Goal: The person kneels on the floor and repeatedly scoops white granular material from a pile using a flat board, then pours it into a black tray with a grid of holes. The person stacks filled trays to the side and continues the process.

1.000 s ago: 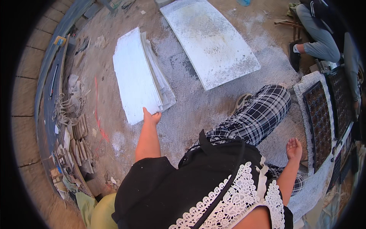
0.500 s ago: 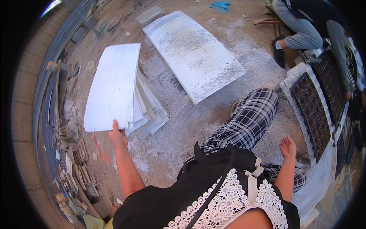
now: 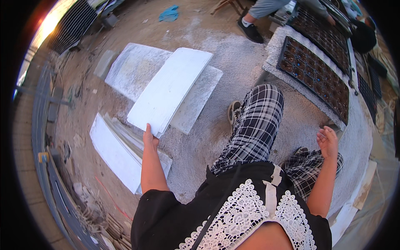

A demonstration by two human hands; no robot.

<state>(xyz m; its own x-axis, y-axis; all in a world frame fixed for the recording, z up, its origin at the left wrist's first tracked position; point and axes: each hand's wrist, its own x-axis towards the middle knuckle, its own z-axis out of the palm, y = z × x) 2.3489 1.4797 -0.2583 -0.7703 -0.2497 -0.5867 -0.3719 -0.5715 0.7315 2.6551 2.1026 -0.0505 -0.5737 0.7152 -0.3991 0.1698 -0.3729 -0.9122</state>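
Gritty dirt floor [image 3: 196, 166]. Pinched in L grip [image 3: 150, 138] by near end: white sheets [image 3: 171, 89], over bigger board [image 3: 137, 66], maybe touching. Nr black tray [image 3: 314, 77]: R grip [image 3: 327, 141], half-curled, seemingly empty. Could sag or slip w/ only one end held.

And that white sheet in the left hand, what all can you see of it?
The white sheet is thin, flat and roughly rectangular, perhaps plastic or foam. A second edge shows at its lower right corner, so it may be more than one layer. The left hand's grip holds its near end, thumb on top; the far end points up and to the right in the picture. It covers part of the speckled board below; whether they touch is unclear.
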